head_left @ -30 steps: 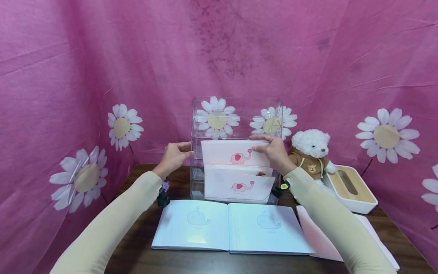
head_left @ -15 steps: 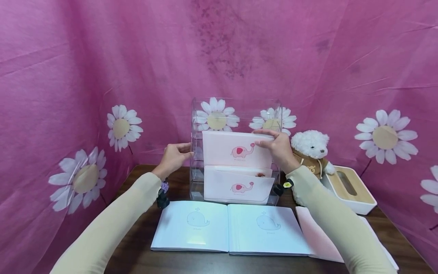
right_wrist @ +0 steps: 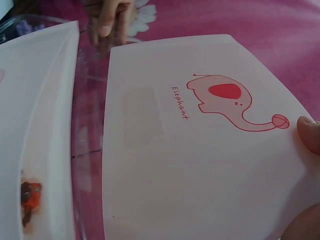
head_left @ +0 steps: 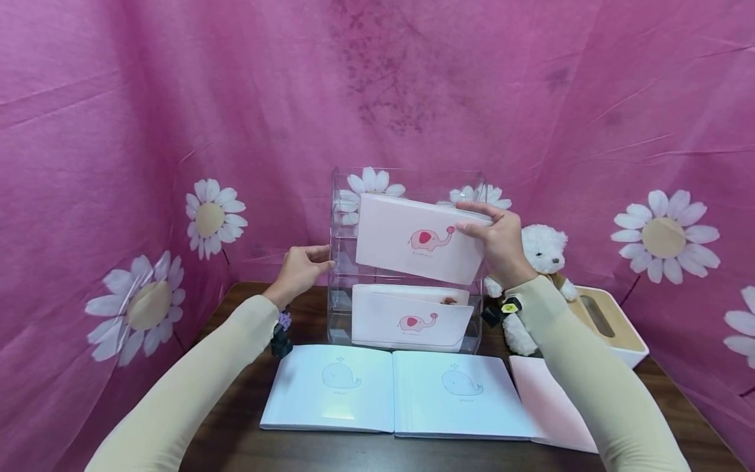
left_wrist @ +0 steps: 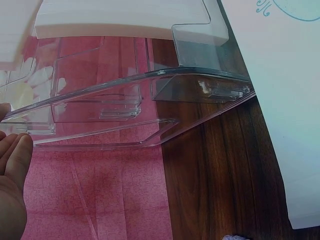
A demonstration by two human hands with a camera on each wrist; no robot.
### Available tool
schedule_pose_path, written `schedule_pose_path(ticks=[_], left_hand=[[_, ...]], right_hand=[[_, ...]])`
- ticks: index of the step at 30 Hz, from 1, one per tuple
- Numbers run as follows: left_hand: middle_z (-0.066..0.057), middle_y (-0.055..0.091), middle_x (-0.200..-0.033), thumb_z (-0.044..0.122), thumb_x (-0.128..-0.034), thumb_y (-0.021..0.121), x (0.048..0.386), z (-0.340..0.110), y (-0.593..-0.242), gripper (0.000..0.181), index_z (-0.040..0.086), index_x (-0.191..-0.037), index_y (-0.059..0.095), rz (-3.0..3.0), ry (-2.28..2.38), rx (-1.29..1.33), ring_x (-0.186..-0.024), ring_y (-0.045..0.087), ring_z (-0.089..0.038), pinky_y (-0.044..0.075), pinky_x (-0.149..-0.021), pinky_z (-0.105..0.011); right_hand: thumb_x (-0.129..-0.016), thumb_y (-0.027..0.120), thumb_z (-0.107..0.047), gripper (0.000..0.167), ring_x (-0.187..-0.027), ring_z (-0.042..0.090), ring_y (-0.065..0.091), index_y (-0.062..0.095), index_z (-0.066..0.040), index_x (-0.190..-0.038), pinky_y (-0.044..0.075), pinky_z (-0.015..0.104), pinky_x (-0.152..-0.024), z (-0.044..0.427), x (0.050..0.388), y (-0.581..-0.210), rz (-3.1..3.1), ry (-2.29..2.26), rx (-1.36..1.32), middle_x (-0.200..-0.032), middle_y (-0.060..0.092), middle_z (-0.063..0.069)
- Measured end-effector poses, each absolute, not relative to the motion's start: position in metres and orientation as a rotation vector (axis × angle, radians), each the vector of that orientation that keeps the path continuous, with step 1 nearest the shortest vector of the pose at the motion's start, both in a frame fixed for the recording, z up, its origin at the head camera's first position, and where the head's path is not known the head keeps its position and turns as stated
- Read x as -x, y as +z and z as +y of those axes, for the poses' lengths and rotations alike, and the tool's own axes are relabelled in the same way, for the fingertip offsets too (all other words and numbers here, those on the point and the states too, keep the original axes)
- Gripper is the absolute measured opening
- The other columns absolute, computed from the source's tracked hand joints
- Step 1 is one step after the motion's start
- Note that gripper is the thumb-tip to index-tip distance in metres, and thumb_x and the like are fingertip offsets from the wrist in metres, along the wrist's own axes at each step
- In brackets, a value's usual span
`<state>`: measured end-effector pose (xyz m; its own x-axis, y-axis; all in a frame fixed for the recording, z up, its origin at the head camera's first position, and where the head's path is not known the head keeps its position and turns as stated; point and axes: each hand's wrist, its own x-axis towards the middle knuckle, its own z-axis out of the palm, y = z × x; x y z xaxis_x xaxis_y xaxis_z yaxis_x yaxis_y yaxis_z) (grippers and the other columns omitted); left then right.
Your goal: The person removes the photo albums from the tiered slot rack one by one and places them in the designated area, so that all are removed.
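Observation:
My right hand (head_left: 501,242) holds a pale pink booklet (head_left: 415,239) by its right top corner, thumb on the front cover. Its cover carries a red elephant drawing (right_wrist: 225,102) and the word "Elephant". The booklet is tilted, right side lower, in front of a clear stepped rack (head_left: 335,216). With thumb and fingers my left hand (head_left: 297,272) grips the rack's left side wall, also seen in the left wrist view (left_wrist: 165,74). Low in the rack stands another elephant booklet (head_left: 407,328), with a further pale one (head_left: 389,288) behind it.
Two whale booklets (head_left: 336,406) lie side by side on the dark wooden table (head_left: 295,452) before the rack. A pink booklet (head_left: 551,400) lies at the right, partly under the right sleeve. Behind that arm are a white teddy bear (head_left: 544,246) and a wood-topped box (head_left: 625,337).
My right hand has lifted the upper elephant booklet out of its tier, upward and a little to the right, and it now tilts. The left hand keeps its grip on the rack.

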<state>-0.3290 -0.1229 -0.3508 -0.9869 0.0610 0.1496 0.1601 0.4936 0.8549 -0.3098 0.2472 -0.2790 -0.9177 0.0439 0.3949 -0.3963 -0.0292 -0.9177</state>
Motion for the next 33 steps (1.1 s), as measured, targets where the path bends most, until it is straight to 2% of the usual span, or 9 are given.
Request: schedule_pose_path(ticks=[3,4,10,13,19,24,27,31,33], left_hand=[[-0.009,0.066,-0.139,0.021,-0.0935,0.074,0.330,-0.124,-0.351,0.046,0.011,-0.137,0.065,-2.633,-1.511,0.191,-0.101,0.067,-0.016,0.053,-0.071,-0.021],[-0.009,0.066,-0.139,0.021,-0.0934,0.075,0.330,-0.124,-0.352,0.046,0.011,-0.137,0.065,-2.633,-1.510,0.191,-0.101,0.067,-0.017,0.053,-0.071,-0.021],[-0.010,0.066,-0.139,0.020,-0.0930,0.075,0.331,-0.125,-0.352,0.047,0.009,-0.137,0.065,-2.628,-1.518,0.196,-0.085,0.067,-0.016,0.052,-0.070,-0.023],[-0.009,0.066,-0.139,0.021,-0.0929,0.075,0.331,-0.124,-0.352,0.047,0.010,-0.137,0.065,-2.634,-1.508,0.192,-0.089,0.067,-0.012,0.053,-0.073,-0.022],[-0.009,0.066,-0.139,0.021,-0.0932,0.074,0.330,-0.125,-0.352,0.047,0.010,-0.137,0.064,-2.643,-1.501,0.198,-0.091,0.067,-0.014,0.054,-0.075,-0.023],[-0.009,0.067,-0.137,0.020,-0.0925,0.075,0.331,-0.124,-0.351,0.046,0.009,-0.136,0.065,-2.637,-1.503,0.198,-0.088,0.066,-0.013,0.051,-0.070,-0.021],[-0.010,0.067,-0.138,0.020,-0.0928,0.075,0.330,-0.124,-0.351,0.046,0.009,-0.137,0.065,-2.645,-1.505,0.198,-0.077,0.062,-0.014,0.048,-0.064,-0.022],[-0.009,0.066,-0.138,0.021,-0.0930,0.075,0.330,-0.123,-0.350,0.047,0.011,-0.137,0.065,-2.661,-1.490,0.182,-0.089,0.064,-0.013,0.051,-0.068,-0.022],[-0.009,0.066,-0.139,0.021,-0.0931,0.075,0.330,-0.123,-0.349,0.047,0.011,-0.138,0.065,-2.663,-1.486,0.175,-0.103,0.067,-0.015,0.055,-0.076,-0.024]], right_hand=[[-0.083,0.082,-0.003,0.040,-0.079,0.013,0.077,0.073,-0.006,-0.122,0.063,0.030,-0.068,0.249,0.306,-0.274,-1.880,2.062,-0.365,-0.088,0.080,-0.003],[-0.082,0.082,-0.002,0.040,-0.079,0.013,0.077,0.074,-0.006,-0.121,0.063,0.030,-0.068,0.250,0.305,-0.273,-1.845,2.084,-0.369,-0.088,0.080,-0.002],[-0.080,0.081,0.005,0.036,-0.079,0.016,0.078,0.077,-0.006,-0.114,0.063,0.031,-0.067,0.252,0.298,-0.268,-1.698,2.178,-0.370,-0.091,0.079,0.002],[-0.082,0.078,0.007,0.036,-0.081,0.016,0.077,0.076,-0.006,-0.116,0.063,0.031,-0.069,0.254,0.291,-0.268,-1.664,2.229,-0.389,-0.098,0.078,0.002],[-0.087,0.071,0.009,0.036,-0.087,0.017,0.077,0.074,-0.007,-0.119,0.063,0.033,-0.072,0.256,0.272,-0.272,-1.646,2.375,-0.437,-0.100,0.079,0.004],[-0.089,0.068,0.011,0.034,-0.087,0.017,0.077,0.074,-0.008,-0.116,0.063,0.033,-0.074,0.253,0.257,-0.278,-1.608,2.464,-0.443,-0.100,0.079,0.005],[-0.090,0.066,0.012,0.033,-0.085,0.016,0.077,0.075,-0.009,-0.113,0.063,0.032,-0.073,0.250,0.247,-0.285,-1.604,2.485,-0.415,-0.097,0.079,0.005],[-0.092,0.063,0.012,0.034,-0.085,0.014,0.076,0.076,-0.011,-0.111,0.063,0.029,-0.074,0.248,0.237,-0.295,-1.626,2.512,-0.393,-0.097,0.078,0.003],[-0.092,0.062,0.012,0.034,-0.086,0.013,0.076,0.077,-0.013,-0.111,0.063,0.029,-0.075,0.246,0.232,-0.301,-1.645,2.515,-0.384,-0.098,0.078,0.002]])
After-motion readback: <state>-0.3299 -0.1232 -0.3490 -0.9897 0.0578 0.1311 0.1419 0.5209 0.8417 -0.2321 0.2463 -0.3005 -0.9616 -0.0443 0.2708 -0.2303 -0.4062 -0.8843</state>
